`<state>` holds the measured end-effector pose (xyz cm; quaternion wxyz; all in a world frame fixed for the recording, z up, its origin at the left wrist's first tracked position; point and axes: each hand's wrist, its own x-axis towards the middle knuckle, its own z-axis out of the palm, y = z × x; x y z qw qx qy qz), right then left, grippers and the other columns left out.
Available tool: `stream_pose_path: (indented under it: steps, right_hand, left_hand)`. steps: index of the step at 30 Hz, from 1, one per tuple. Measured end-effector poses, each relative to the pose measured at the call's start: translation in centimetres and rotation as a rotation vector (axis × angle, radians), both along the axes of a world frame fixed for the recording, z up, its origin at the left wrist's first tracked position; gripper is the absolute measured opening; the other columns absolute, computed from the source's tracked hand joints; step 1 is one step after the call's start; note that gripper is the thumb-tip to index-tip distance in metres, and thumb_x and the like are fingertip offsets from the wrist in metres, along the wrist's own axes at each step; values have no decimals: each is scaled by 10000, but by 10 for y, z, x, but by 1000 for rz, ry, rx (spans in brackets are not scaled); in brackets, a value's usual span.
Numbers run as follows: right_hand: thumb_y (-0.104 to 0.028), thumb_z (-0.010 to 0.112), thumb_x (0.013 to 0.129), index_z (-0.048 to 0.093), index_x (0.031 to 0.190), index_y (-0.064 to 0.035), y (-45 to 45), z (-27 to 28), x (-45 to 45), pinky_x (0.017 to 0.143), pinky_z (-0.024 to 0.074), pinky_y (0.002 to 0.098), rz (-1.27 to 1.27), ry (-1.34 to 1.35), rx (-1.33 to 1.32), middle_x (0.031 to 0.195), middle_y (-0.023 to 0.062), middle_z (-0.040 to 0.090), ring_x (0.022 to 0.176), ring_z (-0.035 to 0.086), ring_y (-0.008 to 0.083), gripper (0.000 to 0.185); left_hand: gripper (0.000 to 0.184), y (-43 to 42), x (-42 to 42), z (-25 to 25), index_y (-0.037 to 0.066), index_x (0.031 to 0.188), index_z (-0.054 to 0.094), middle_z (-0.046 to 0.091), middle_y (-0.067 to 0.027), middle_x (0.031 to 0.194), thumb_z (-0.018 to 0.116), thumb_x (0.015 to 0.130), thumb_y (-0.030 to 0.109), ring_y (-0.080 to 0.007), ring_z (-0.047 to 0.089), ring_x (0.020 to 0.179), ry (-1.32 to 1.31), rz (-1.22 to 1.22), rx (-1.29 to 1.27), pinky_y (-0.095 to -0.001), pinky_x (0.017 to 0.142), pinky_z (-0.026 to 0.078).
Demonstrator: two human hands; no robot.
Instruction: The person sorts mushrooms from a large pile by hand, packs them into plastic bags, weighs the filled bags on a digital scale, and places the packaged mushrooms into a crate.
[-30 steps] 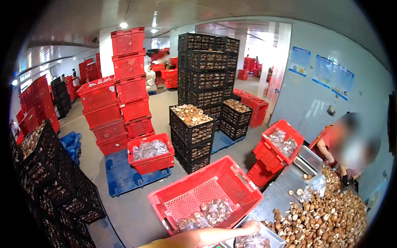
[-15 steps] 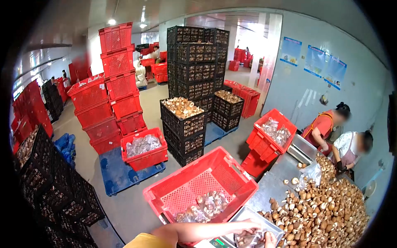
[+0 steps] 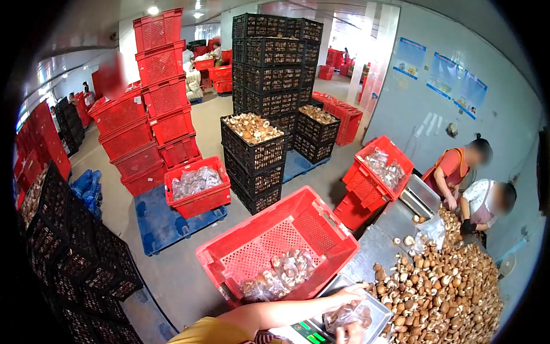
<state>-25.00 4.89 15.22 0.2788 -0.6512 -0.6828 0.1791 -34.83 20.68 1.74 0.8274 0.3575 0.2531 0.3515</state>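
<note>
A clear bag of mushrooms [image 3: 348, 315] lies in the gray tray [image 3: 338, 283]. The left hand [image 3: 350, 294] is at the bag's far side, the right hand [image 3: 350, 333] at its near side; whether either grips it, I cannot tell. Left of the tray is a red crate [image 3: 263, 246] holding more bags [image 3: 292, 269]; right of it, loose mushrooms [image 3: 441, 292] heap on the counter [image 3: 385, 235].

A grey metal table [image 3: 381, 241] carries a spreading heap of brown mushrooms [image 3: 438, 292].

Bag [image 3: 350, 314] in tray [image 3: 377, 322], mushrooms [image 3: 441, 292] right
</note>
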Motion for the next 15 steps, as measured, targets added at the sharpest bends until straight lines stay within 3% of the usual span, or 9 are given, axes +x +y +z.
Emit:
stream_pose_path:
  steps: [2, 4, 5, 7, 10, 11, 12, 15]
  right_hand:
    - [-235, 549, 911, 605, 1159, -110, 4, 10, 0, 856, 473, 454, -27, -11, 45, 1047, 164, 628, 1028, 577, 353, 283]
    - [-231, 548, 912, 605, 1161, -111, 6, 21, 2, 852, 477, 450, -35, -62, 101, 1047, 163, 629, 1029, 579, 351, 282]
    - [-229, 548, 912, 605, 1162, -112, 7, 29, 1, 850, 479, 448, -19, -109, 139, 1047, 162, 630, 1029, 580, 351, 282]
    - [-226, 547, 913, 606, 1164, -112, 8, 43, -5, 846, 483, 444, 65, -269, 251, 1047, 160, 631, 1030, 583, 349, 281]
    - [-221, 546, 915, 606, 1167, -114, 9, 51, -19, 841, 489, 439, 210, -476, 378, 1047, 158, 633, 1031, 586, 347, 280]
    - [-275, 563, 932, 587, 1223, -117, 6, 14, -21, 844, 511, 413, -51, -278, 127, 1093, 147, 647, 1047, 611, 323, 333]
    - [-248, 561, 929, 585, 1216, -104, 5, 7, -27, 838, 509, 400, -115, -130, 28, 1103, 145, 638, 1028, 609, 305, 323]
    - [-166, 556, 921, 578, 1197, -65, 10, 3, -29, 821, 503, 363, -52, 229, 51, 1135, 138, 611, 970, 604, 250, 295]
  left_hand:
    - [567, -3, -3, -5, 129, 1423, 424, 611, -54, 1196, 577, 879, 79, -111, 574, 947, -8, 31, 13, -252, 794, 478]
    - [594, -1, -3, -29, 125, 1399, 460, 568, -84, 1282, 604, 825, 73, -171, 582, 1029, 111, -3, 463, -297, 876, 484]
    - [654, -9, -13, -21, 138, 1381, 488, 478, -111, 1400, 652, 750, 87, -254, 515, 1203, 447, 103, 920, -381, 1004, 424]
    - [733, -34, -32, 16, 122, 1393, 464, 367, -146, 1486, 676, 691, 116, -338, 350, 1361, 711, -38, 1121, -447, 1089, 332]
    - [607, -49, -41, 18, 104, 1275, 561, 437, -135, 1434, 704, 687, 160, -346, 386, 1325, 775, 1, 1316, -486, 1082, 308]
    - [537, -51, -43, 11, 94, 1218, 601, 476, -135, 1402, 700, 697, 179, -346, 403, 1309, 762, 34, 1341, -480, 1075, 311]
    - [284, -53, -40, 5, 88, 981, 666, 604, -99, 1207, 652, 699, 119, -297, 482, 1225, 609, 270, 1371, -452, 1048, 333]
    - [200, -56, -49, 5, 108, 909, 675, 636, -67, 1106, 609, 723, 133, -288, 515, 1172, 731, 220, 1283, -433, 1011, 356]
